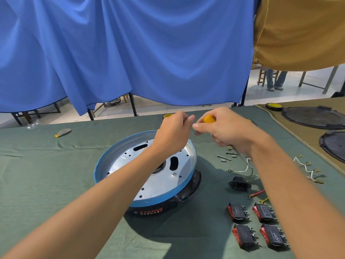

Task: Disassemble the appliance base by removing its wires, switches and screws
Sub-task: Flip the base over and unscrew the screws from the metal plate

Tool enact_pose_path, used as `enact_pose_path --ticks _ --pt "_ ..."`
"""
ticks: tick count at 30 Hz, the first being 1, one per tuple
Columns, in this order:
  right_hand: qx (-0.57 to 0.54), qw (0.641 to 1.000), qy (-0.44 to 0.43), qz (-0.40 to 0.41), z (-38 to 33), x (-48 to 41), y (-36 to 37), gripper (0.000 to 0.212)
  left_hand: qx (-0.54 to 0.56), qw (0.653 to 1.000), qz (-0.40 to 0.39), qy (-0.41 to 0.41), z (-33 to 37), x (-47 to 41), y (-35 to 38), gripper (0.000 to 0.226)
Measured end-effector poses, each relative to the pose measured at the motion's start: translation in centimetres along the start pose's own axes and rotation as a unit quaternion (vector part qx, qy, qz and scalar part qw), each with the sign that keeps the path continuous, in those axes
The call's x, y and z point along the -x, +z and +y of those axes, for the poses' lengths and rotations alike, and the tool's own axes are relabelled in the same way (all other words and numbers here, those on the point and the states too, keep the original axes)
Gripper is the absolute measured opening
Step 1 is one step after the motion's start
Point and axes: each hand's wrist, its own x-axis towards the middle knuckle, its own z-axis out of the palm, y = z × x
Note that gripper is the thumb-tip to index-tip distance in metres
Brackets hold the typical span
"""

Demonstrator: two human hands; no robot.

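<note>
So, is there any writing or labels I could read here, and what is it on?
Black front of the appliance base: two lines of orange Chinese characters, too blurred to read.
Sides of the four switches: white print, too small to read.
No other readable text.

Blue curtain [130, 53] hung at the back, tan cloth [302, 34] upper right. Green cloth [46, 174] lay as the work surface, with a small grey-yellow piece [63, 132] far left. Brown mat [291, 132] at right held two black round lids [313, 117] [334, 144] and a tape roll [274, 106].

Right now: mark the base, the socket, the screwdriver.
base [165, 186], head view, silver plate.
socket [239, 183], head view, black body.
screwdriver [209, 119], head view, yellow handle.
</note>
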Motion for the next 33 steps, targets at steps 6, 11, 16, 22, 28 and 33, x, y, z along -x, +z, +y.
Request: enact_pose_path --ticks 6,11,16,22,28,33 --pt "-0.069 0.997 -0.004 0.047 0.5 -0.7 1.1 0.009 0.076 0.997 0.009 -0.030 0.3 -0.2 0.6 0.036" --pt "0.093 0.991 0.037 0.094 2.5 -1.5 -0.2 0.007 0.058 0.998 0.004 -0.039 -1.3 0.0 0.8 0.031" --pt "0.252 0.961 0.110 0.025 5.3 -2.1 -0.7 0.009 -0.032 0.995 -0.054 -0.078 -3.5 0.4 1.1 0.023" --pt "0.342 0.932 0.122 -0.015 6.9 -2.3 1.5 0.026 -0.079 0.991 -0.085 -0.068 -4.1 0.9 1.1 0.020" --pt "0.386 0.912 0.132 -0.046 6.9 -2.2 1.8 0.029 -0.113 0.986 -0.105 -0.064 -4.3 1.1 1.0 0.020" --pt "0.310 0.942 0.121 -0.034 4.5 -2.2 0.8 0.014 -0.135 0.982 -0.119 -0.065 -4.6 1.2 0.5 0.021"
